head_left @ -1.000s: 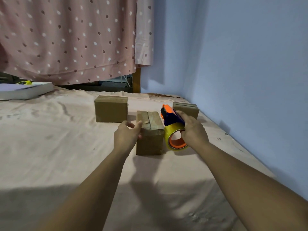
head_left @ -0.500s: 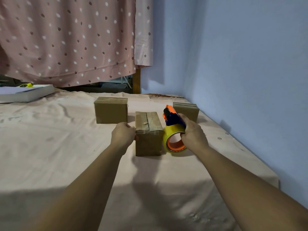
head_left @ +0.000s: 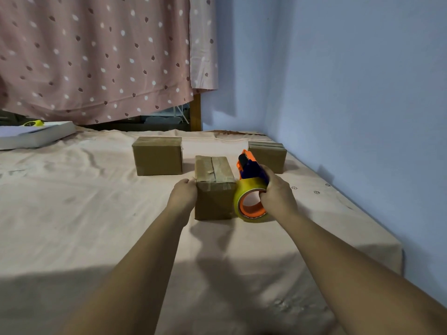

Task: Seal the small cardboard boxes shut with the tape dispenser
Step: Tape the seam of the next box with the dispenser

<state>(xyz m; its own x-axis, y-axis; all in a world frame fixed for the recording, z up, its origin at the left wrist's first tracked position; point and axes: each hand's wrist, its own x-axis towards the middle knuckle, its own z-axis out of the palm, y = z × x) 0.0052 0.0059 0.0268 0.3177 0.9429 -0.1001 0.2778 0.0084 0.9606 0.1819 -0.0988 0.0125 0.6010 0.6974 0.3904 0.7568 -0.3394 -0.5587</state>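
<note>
So here's what we see. Nearest cardboard box sits on the peach sheet pretty much dead ahead at 12 o'clock, with tape strips running along its top and some wrinkled tape at the near edge.

The left hand is at the box's 9 o'clock, fingers curled in and pushed up against the left side near the top edge. We honestly can't tell if it's hooked round the edge or just bracing.

The right hand is wrapped around the tape dispenser, an orange and blue one. It's at the box's 3 o'clock, just beside it. Its yellowish roll with the orange core rests down on the sheet.

Two more boxes sit further back: the left box at 11 o'clock and the right box at 1 o'clock, close to the blue wall.

Way off at 10 o'clock there's a flat white book-like thing with something yellow on top. A pink dotted curtain hangs behind.
</note>
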